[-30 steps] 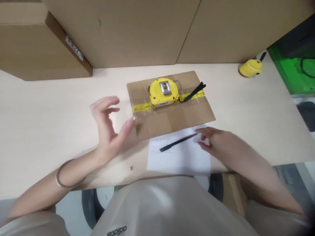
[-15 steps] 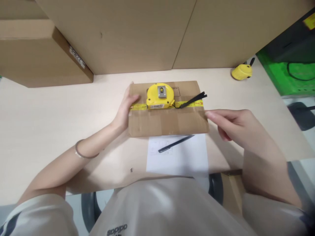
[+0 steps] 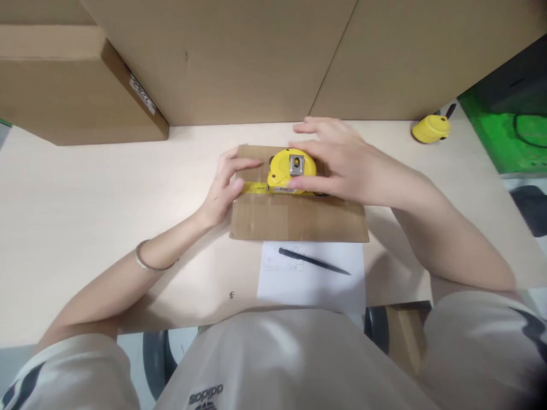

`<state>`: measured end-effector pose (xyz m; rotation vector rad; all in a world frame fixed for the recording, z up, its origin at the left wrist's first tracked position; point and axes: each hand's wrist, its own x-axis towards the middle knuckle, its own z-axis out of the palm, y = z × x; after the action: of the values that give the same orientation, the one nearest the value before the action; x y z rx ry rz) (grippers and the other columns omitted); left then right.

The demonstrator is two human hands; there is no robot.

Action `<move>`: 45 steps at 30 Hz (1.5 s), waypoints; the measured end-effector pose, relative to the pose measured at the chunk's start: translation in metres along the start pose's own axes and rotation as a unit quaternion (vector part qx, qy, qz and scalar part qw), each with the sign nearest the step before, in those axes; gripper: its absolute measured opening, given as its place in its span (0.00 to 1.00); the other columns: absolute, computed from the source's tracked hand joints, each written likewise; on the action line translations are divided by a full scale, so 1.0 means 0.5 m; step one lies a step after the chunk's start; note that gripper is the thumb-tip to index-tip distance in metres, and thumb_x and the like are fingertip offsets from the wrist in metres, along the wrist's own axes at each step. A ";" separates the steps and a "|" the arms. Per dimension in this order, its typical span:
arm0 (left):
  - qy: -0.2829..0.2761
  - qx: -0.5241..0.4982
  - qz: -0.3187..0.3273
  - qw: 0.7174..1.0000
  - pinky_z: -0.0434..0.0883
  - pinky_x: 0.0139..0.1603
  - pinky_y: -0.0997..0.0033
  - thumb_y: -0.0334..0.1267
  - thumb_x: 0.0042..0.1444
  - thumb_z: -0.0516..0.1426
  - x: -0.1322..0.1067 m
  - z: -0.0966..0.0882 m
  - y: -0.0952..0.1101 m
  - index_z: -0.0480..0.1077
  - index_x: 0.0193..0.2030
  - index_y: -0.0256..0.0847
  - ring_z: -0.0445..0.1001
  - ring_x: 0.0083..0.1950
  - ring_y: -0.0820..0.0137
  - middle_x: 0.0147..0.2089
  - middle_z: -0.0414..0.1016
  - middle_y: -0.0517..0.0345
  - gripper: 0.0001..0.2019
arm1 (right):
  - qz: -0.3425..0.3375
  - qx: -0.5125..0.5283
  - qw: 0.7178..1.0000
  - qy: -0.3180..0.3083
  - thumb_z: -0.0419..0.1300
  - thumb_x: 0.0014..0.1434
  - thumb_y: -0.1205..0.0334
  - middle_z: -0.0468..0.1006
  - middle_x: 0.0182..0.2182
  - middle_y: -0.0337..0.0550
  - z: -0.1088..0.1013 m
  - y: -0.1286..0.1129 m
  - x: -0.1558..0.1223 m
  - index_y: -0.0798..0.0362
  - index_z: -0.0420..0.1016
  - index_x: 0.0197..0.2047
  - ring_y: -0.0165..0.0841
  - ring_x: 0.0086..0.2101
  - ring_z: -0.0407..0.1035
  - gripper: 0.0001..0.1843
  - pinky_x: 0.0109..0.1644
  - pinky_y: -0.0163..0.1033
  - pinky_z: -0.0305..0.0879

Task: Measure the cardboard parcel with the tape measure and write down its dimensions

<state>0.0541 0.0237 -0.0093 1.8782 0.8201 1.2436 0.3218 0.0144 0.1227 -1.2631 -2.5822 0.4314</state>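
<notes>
A small cardboard box point(image 3: 299, 219) lies in front of me, with a yellow tape measure point(image 3: 282, 165) resting on top. A strip of yellow tape blade point(image 3: 255, 188) runs left from the case along the box top. My left hand point(image 3: 226, 185) holds the box's left end, its thumb at the blade and its fingers over the top edge. Around the right part of the tape measure is my right hand point(image 3: 331, 159), thumb on the near side and index finger on the far side. It hides the measure's black wrist strap and part of the box top.
Below the box a black pen point(image 3: 314, 261) lies on a sheet of white paper point(image 3: 316, 290). A second yellow tape measure point(image 3: 431, 129) sits at the back right. Large cardboard boxes point(image 3: 239, 62) stand along the back, with another box point(image 3: 64, 97) at the left. A green bin point(image 3: 482, 125) is at the right.
My right hand has left the box's right edge and moved up and left onto the tape measure. The box has come down flatter, and the pen now lies at another angle.
</notes>
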 end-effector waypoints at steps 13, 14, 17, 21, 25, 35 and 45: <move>0.078 -0.187 -0.133 0.970 0.69 0.68 0.52 0.70 0.65 0.38 0.007 0.031 -0.007 0.70 0.58 0.51 0.73 0.64 0.57 0.60 0.75 0.54 0.34 | -0.047 -0.024 0.999 -0.005 0.57 0.68 0.50 0.73 0.59 0.40 0.023 -0.114 0.053 0.49 0.58 0.64 0.34 0.43 0.74 0.26 0.41 0.36 0.61; 0.080 -0.178 -0.129 0.972 0.68 0.69 0.52 0.69 0.65 0.38 0.006 0.028 -0.010 0.70 0.58 0.50 0.72 0.65 0.57 0.60 0.75 0.54 0.34 | -0.049 -0.043 0.998 -0.014 0.56 0.69 0.51 0.73 0.60 0.38 0.025 -0.119 0.056 0.49 0.59 0.63 0.35 0.43 0.74 0.24 0.39 0.36 0.59; 0.051 -0.087 -0.073 0.992 0.60 0.75 0.50 0.67 0.64 0.47 0.006 0.010 -0.018 0.74 0.55 0.49 0.66 0.69 0.55 0.63 0.72 0.54 0.29 | -0.026 -0.065 0.997 -0.017 0.58 0.67 0.50 0.75 0.58 0.39 0.022 -0.114 0.044 0.49 0.64 0.59 0.38 0.43 0.74 0.21 0.36 0.37 0.57; -0.015 0.007 0.003 1.000 0.57 0.76 0.48 0.59 0.65 0.52 0.008 -0.015 -0.014 0.76 0.57 0.52 0.64 0.69 0.56 0.62 0.71 0.53 0.22 | 0.045 -0.030 0.998 -0.010 0.63 0.63 0.53 0.79 0.49 0.42 -0.011 -0.048 -0.033 0.49 0.69 0.56 0.38 0.41 0.73 0.21 0.39 0.39 0.61; -0.025 -0.001 0.009 1.000 0.61 0.74 0.48 0.57 0.66 0.53 0.013 -0.020 0.000 0.76 0.58 0.54 0.66 0.67 0.56 0.62 0.70 0.52 0.21 | 0.126 -0.006 0.991 0.040 0.68 0.59 0.49 0.79 0.40 0.41 -0.062 0.044 -0.147 0.45 0.74 0.53 0.31 0.31 0.68 0.21 0.34 0.38 0.61; -0.009 0.004 -0.001 1.000 0.61 0.74 0.47 0.57 0.65 0.54 0.014 -0.015 0.001 0.77 0.56 0.54 0.66 0.67 0.56 0.61 0.71 0.53 0.20 | 0.178 0.009 0.981 0.074 0.68 0.59 0.53 0.80 0.43 0.40 -0.058 0.064 -0.217 0.44 0.78 0.51 0.30 0.36 0.71 0.16 0.39 0.37 0.63; -0.003 0.004 -0.004 1.000 0.59 0.75 0.49 0.60 0.66 0.50 0.011 -0.009 -0.003 0.77 0.56 0.52 0.65 0.69 0.56 0.63 0.71 0.53 0.24 | 0.049 -0.043 0.998 0.000 0.63 0.64 0.53 0.78 0.44 0.43 -0.045 -0.013 -0.083 0.51 0.74 0.51 0.35 0.41 0.71 0.16 0.42 0.39 0.62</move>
<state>0.0513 0.0300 -0.0069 1.8832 0.8303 1.2306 0.3495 -0.0186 0.1426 -1.4223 -2.5730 0.3407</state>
